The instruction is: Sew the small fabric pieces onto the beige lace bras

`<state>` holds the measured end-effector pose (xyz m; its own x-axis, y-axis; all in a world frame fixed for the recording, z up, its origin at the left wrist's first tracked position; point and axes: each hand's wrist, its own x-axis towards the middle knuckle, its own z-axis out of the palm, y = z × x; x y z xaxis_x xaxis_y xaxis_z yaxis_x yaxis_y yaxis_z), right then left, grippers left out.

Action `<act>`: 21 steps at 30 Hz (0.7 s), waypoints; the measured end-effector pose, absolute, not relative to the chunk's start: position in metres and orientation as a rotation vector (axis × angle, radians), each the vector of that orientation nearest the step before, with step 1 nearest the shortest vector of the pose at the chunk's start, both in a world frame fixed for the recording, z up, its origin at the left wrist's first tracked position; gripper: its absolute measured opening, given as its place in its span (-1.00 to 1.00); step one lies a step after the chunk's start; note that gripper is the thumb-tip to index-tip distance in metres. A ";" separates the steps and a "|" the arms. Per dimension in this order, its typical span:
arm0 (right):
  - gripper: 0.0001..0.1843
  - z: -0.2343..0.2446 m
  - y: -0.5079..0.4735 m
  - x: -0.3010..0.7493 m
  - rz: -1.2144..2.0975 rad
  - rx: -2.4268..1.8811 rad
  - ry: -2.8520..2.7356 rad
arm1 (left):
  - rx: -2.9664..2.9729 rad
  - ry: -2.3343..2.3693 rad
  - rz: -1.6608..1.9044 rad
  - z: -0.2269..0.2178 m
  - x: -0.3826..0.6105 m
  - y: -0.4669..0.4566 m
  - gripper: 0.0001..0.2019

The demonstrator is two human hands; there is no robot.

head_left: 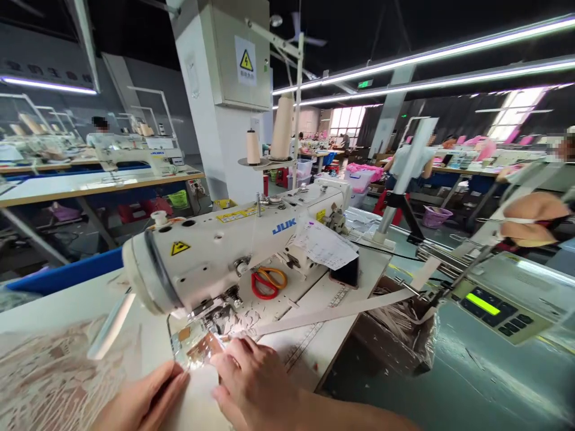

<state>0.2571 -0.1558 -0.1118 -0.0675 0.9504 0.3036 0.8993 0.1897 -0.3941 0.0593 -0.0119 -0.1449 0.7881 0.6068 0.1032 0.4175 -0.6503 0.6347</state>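
Observation:
A white sewing machine [211,245] stands before me, its needle area lit brightly. My left hand [146,395] is closed in front of the needle plate [182,344], thumb and fingers pressed together; what lies between them is too small to make out. Just right of it, my right hand [258,380] has its fingers curled down beside the needle, against a small tan piece [215,344]. Its fingertips are partly hidden, so its hold is unclear. A pale elastic band [332,312] runs from the right to the needle area, passing behind my right hand.
Red and yellow-handled scissors [265,284] lie under the machine arm. A phone [345,274] and a paper sheet [326,245] are farther right. Pale lace-like material [58,383] spreads at left. Beyond the table edge are a box of strips [399,341] and a control panel [494,305].

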 end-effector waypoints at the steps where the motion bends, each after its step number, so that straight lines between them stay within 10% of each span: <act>1: -0.70 -0.114 -0.159 0.252 -0.036 -1.632 -2.074 | 2.417 0.831 0.483 -0.142 0.060 -0.017 -0.62; 12: -0.75 -0.117 -0.168 0.233 -0.509 -1.257 -2.267 | 3.012 0.669 0.853 -0.127 0.078 -0.036 -0.73; 21: -0.71 -0.108 -0.160 0.265 -0.434 -1.260 -2.333 | 2.994 0.498 0.483 -0.105 0.059 -0.057 -0.36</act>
